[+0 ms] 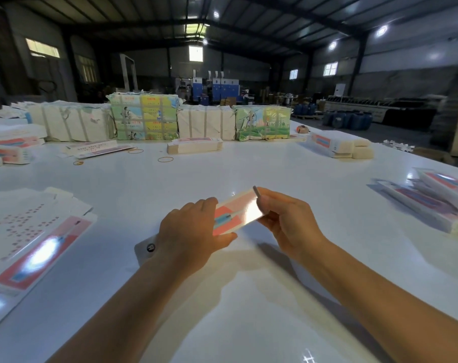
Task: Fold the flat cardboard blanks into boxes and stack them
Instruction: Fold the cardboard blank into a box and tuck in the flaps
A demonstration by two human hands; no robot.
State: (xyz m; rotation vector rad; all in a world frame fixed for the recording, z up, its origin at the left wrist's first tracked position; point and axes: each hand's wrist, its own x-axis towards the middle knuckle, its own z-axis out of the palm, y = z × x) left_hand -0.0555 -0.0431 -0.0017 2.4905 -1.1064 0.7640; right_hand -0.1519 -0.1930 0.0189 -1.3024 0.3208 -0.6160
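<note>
Both hands hold one white cardboard box point(237, 213) with a red and blue print, a little above the white table point(222, 297), tilted with its far end higher. My left hand point(191, 231) grips its near end, thumb under the printed face. My right hand point(283, 218) pinches the far end by the end flap. Flat printed blanks point(36, 247) lie spread on the table at the left. Folded boxes point(437, 200) are stacked at the right edge.
Strapped bundles of blanks point(144, 117) line the far side of the table. More folded boxes sit at the far right point(338, 146) and far left point(10, 148). A small bundle point(193, 146) and rubber bands point(165, 159) lie mid-table. A warehouse floor lies beyond.
</note>
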